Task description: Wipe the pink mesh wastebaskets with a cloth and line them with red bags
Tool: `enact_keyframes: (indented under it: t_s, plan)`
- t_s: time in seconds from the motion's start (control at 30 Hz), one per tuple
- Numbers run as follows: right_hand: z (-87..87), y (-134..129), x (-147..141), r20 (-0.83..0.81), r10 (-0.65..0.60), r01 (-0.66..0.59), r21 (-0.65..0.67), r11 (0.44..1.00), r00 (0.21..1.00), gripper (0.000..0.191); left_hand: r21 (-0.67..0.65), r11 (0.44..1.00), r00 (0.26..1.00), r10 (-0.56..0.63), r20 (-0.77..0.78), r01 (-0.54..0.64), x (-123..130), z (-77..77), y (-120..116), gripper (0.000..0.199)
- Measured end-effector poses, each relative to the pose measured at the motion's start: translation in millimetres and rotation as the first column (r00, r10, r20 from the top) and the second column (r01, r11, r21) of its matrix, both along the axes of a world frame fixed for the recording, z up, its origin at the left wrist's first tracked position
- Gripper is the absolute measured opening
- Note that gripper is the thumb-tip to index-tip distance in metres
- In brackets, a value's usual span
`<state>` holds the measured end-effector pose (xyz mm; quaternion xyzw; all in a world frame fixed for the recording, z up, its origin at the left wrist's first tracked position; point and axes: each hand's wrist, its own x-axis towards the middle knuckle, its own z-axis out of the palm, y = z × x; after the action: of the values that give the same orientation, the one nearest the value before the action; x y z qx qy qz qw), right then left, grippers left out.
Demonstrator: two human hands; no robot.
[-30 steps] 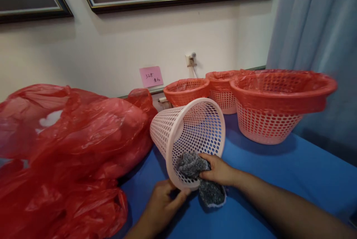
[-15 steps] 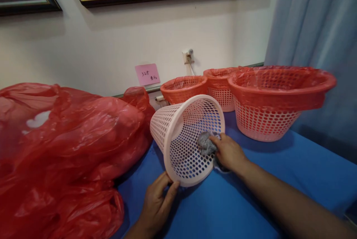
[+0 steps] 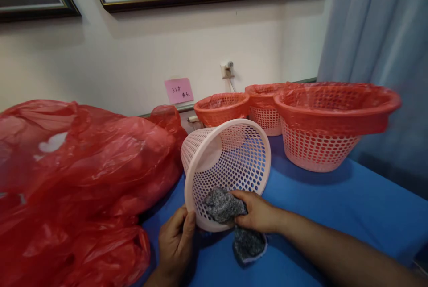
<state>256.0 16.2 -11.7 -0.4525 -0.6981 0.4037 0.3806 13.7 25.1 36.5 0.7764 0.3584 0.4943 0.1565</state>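
Observation:
A pale pink perforated basket (image 3: pixel 209 162) lies tipped on its side on the blue table, its mouth facing me. My left hand (image 3: pixel 176 238) is closed on the lower left of its rim, thumb on the outside edge. In my right hand (image 3: pixel 256 211) is a grey speckled cloth (image 3: pixel 222 205), pinched between thumb and fingers. Part of the cloth lies inside the basket's lower mouth; the rest hangs over the rim towards the table.
Red plastic bags (image 3: pixel 110 166) fill the left side. Behind and to the right stand three baskets lined with red plastic, the nearest a wide one (image 3: pixel 317 144). A pink note (image 3: pixel 179 90) and a socket (image 3: pixel 227 71) are on the wall; a blue curtain (image 3: pixel 377 46) hangs at right.
My right hand has moved the cloth from the basket's right rim down and left to the lower rim. My left hand has shifted left and up along the rim, and the basket has turned slightly.

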Motion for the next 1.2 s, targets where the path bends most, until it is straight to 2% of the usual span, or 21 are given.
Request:
enact_keyframes:
  t_s: [0.07, 0.13, 0.2, 0.23, 0.3, 0.37, 0.43, 0.5, 0.67, 0.73, 0.77, 0.83, 0.9, 0.97, 1.03, 1.1, 1.2]
  plan:
    - [8.2, -0.8, 10.6, 0.232, -0.113, 0.104, 0.054, 0.993, 0.966, 0.059, -0.023, 0.999, 1.000, 0.023, 0.014, -0.023, -2.9, -2.4, -0.1, 0.043]
    - [16.2, -0.8, 24.6, 0.471, -0.271, 0.256, 0.097, 0.962, 0.839, 0.061, -0.039, 0.999, 0.998, 0.029, 0.060, -0.026, -4.7, -5.1, 0.7, 0.043]
    - [20.7, 0.3, 35.9, 0.589, -0.382, 0.383, 0.130, 0.915, 0.712, 0.064, -0.065, 0.998, 0.994, 0.023, 0.109, -0.016, -4.9, -6.4, 2.5, 0.044]
    - [21.3, 1.2, 39.2, 0.603, -0.406, 0.413, 0.135, 0.900, 0.686, 0.064, -0.083, 0.997, 0.992, 0.014, 0.122, -0.004, -4.2, -6.3, 3.5, 0.044]
    - [20.1, 3.2, 40.9, 0.587, -0.404, 0.417, 0.122, 0.901, 0.702, 0.063, -0.143, 0.989, 0.997, -0.034, 0.073, 0.044, -0.5, -5.6, 4.7, 0.043]
    - [17.0, 4.9, 37.8, 0.557, -0.362, 0.376, 0.094, 0.922, 0.748, 0.061, -0.237, 0.961, 0.983, -0.166, -0.082, 0.143, 6.2, -5.9, 4.3, 0.035]
    - [13.6, 5.5, 32.9, 0.529, -0.319, 0.327, 0.081, 0.942, 0.787, 0.059, -0.364, 0.899, 0.901, -0.349, -0.258, 0.244, 14.6, -9.0, 2.6, 0.025]
    - [10.6, 5.0, 28.4, 0.480, -0.272, 0.268, 0.078, 0.960, 0.834, 0.058, -0.436, 0.851, 0.816, -0.460, -0.350, 0.293, 22.1, -14.3, 0.9, 0.018]
    - [6.6, 2.9, 21.7, 0.202, -0.091, 0.079, 0.067, 0.995, 0.975, 0.057, -0.331, 0.864, 0.801, -0.486, -0.351, 0.379, 26.9, -20.6, -1.2, 0.022]
    - [8.1, 2.6, 22.0, 0.178, -0.038, 0.032, 0.039, 0.999, 0.983, 0.051, -0.272, 0.871, 0.814, -0.484, -0.323, 0.410, 24.7, -17.5, -2.6, 0.025]
    - [9.7, 2.6, 23.6, 0.222, -0.052, 0.044, 0.041, 0.998, 0.974, 0.050, -0.230, 0.883, 0.831, -0.465, -0.307, 0.409, 23.5, -15.1, -3.5, 0.025]
    - [14.6, 3.1, 30.5, 0.413, -0.181, 0.161, 0.082, 0.983, 0.892, 0.055, -0.121, 0.922, 0.883, -0.387, -0.266, 0.368, 20.9, -9.6, -4.9, 0.022]
    - [20.6, 4.5, 41.7, 0.583, -0.343, 0.317, 0.150, 0.936, 0.737, 0.062, -0.029, 0.950, 0.924, -0.310, -0.221, 0.312, 18.4, -3.7, -5.4, 0.018]
    - [26.1, 6.6, 54.1, 0.646, -0.462, 0.450, 0.199, 0.871, 0.608, 0.064, 0.029, 0.961, 0.947, -0.264, -0.183, 0.274, 16.5, 1.6, -5.2, 0.019]
    - [28.9, 8.5, 62.9, 0.629, -0.545, 0.535, 0.232, 0.812, 0.554, 0.064, 0.057, 0.967, 0.958, -0.236, -0.164, 0.248, 15.5, 5.0, -4.9, 0.022]
    - [27.1, 9.2, 63.9, 0.592, -0.560, 0.553, 0.218, 0.804, 0.580, 0.065, 0.072, 0.972, 0.966, -0.214, -0.147, 0.226, 15.0, 5.9, -4.8, 0.025]
    - [16.2, 7.8, 49.7, 0.523, -0.423, 0.415, 0.140, 0.899, 0.740, 0.066, 0.057, 0.979, 0.974, -0.190, -0.123, 0.198, 13.7, 2.6, -4.2, 0.030]
